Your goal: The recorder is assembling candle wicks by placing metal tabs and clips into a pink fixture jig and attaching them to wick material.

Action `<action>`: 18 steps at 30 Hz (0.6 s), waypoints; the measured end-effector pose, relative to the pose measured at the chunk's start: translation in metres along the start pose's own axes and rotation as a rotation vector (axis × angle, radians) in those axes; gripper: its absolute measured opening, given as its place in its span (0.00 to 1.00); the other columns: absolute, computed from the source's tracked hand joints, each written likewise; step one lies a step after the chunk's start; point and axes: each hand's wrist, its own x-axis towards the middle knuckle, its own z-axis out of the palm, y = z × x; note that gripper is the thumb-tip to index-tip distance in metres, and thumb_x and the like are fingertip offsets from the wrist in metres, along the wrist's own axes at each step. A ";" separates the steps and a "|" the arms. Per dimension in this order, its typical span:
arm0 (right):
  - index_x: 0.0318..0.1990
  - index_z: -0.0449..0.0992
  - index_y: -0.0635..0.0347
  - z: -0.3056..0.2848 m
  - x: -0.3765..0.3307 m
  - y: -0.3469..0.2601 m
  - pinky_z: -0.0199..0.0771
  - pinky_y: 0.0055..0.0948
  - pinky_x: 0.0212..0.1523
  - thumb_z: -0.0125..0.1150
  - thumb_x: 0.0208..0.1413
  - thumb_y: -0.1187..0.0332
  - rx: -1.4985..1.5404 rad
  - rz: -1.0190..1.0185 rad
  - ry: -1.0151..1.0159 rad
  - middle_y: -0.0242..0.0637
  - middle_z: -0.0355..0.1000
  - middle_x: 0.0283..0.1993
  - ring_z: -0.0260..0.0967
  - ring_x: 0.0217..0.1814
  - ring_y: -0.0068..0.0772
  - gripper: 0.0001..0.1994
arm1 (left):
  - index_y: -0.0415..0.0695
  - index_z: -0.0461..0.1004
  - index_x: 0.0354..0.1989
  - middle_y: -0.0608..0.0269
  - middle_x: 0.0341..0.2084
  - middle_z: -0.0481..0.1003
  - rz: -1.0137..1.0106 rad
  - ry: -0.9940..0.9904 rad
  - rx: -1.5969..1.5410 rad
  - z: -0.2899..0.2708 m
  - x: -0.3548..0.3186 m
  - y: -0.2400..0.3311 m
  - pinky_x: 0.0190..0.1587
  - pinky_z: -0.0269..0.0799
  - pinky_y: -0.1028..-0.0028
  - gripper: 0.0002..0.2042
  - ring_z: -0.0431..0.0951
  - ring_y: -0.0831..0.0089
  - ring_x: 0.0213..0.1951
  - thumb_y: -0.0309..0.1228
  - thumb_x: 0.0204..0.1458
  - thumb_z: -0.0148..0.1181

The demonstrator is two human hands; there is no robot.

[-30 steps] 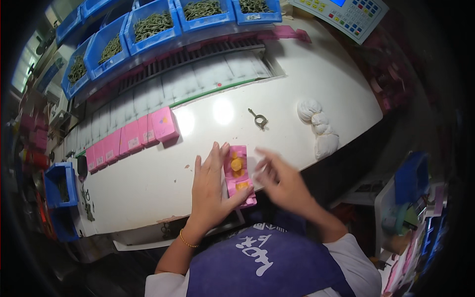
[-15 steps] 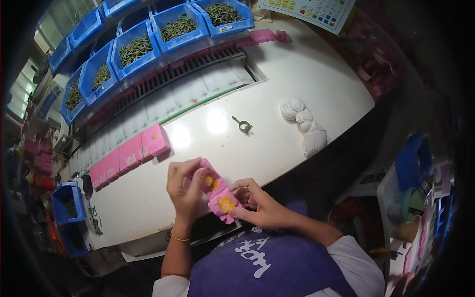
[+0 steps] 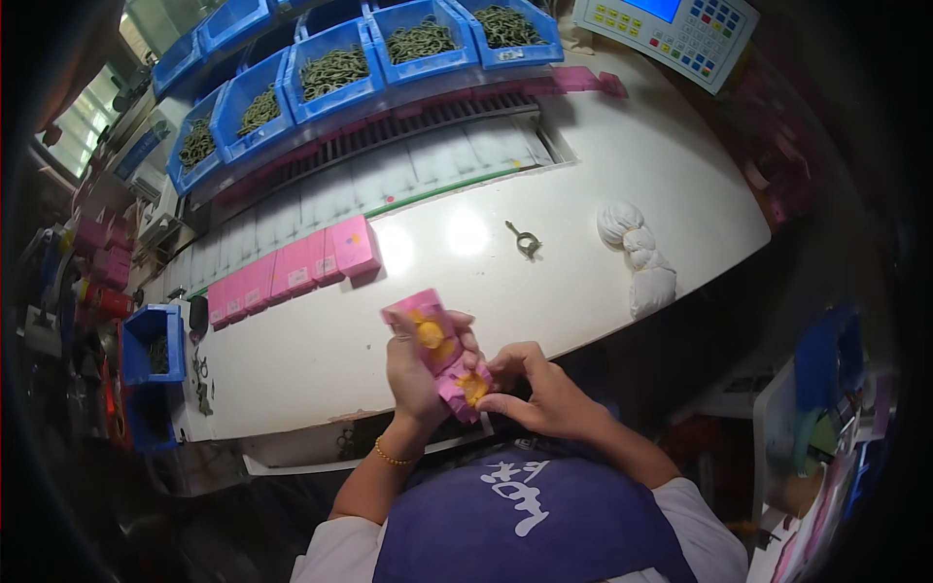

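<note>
A pink mould-like block (image 3: 431, 335) with yellow-orange recesses is spread out in two joined parts, held above the table's near edge. My left hand (image 3: 413, 374) wraps round its upper part from the left, with the thumb on the near side and fingertips showing past the far side. At the lower part, my right hand (image 3: 546, 394) pinches the edge between thumb and fingers. Beyond my hands, a small olive-green ring-shaped piece with a stem (image 3: 526, 243) lies on the white table (image 3: 457, 291). To its right rests a knotted white cloth bundle (image 3: 639, 257).
Several closed pink blocks (image 3: 292, 269) stand in a row at left. Behind them, blue bins (image 3: 335, 70) full of green pieces hang over a slatted rack. A keypad panel (image 3: 671, 39) is at the far right. Another blue bin (image 3: 151, 345) sits off the table's left end.
The whole view has shifted, so the table appears further right. My left hand has gone from gripping the mould's top end to wrapping round it. My right hand keeps its pinch.
</note>
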 end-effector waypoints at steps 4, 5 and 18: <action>0.58 0.69 0.61 -0.049 0.011 -0.026 0.67 0.47 0.59 0.70 0.52 0.66 -0.908 -0.359 0.400 0.46 0.71 0.53 0.68 0.56 0.52 0.27 | 0.31 0.72 0.37 0.57 0.20 0.71 -0.019 -0.057 0.313 -0.004 0.003 0.001 0.26 0.73 0.70 0.42 0.71 0.72 0.20 0.68 0.60 0.35; 0.58 0.69 0.60 -0.070 0.019 -0.030 0.65 0.48 0.61 0.69 0.51 0.68 -1.043 -0.363 0.533 0.46 0.71 0.55 0.66 0.59 0.52 0.26 | 0.31 0.72 0.36 0.58 0.20 0.71 -0.018 -0.053 0.333 -0.006 0.003 0.002 0.26 0.73 0.70 0.42 0.71 0.72 0.20 0.68 0.60 0.35; 0.60 0.74 0.53 -0.136 0.019 -0.022 0.70 0.38 0.59 0.58 0.46 0.78 -1.237 -0.020 0.530 0.47 0.61 0.70 0.65 0.61 0.46 0.29 | 0.29 0.74 0.37 0.52 0.20 0.74 -0.032 -0.074 0.448 -0.008 0.016 0.005 0.25 0.72 0.74 0.41 0.73 0.71 0.19 0.61 0.66 0.28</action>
